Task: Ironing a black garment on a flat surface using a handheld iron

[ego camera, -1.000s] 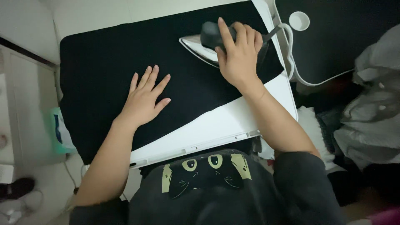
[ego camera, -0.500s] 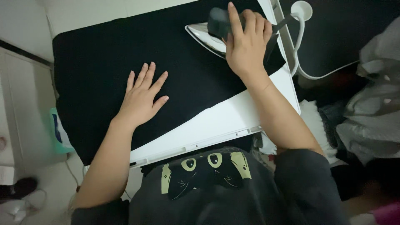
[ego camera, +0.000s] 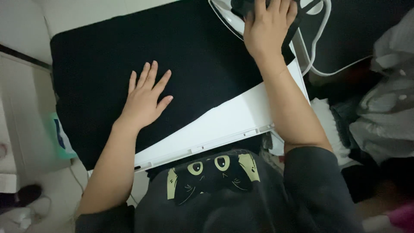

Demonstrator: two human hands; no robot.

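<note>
Head view showed us mid-pressing: our right hand (ego camera: 268, 30) was closed around the handle of the iron (ego camera: 233, 13) at the far edge of the black cloth (ego camera: 202, 73), while our left hand (ego camera: 144, 101) lay open and flat on it, holding nothing. Any next stroke would, we judged, need that flat palm kept out of its path. The white cord (ego camera: 317, 47) looped just beside the white bench (ego camera: 224, 125), with heaped laundry (ego camera: 384, 112) further right.

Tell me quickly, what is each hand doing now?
Left hand: open, flat on the black cloth.
Right hand: closed on the iron.
</note>
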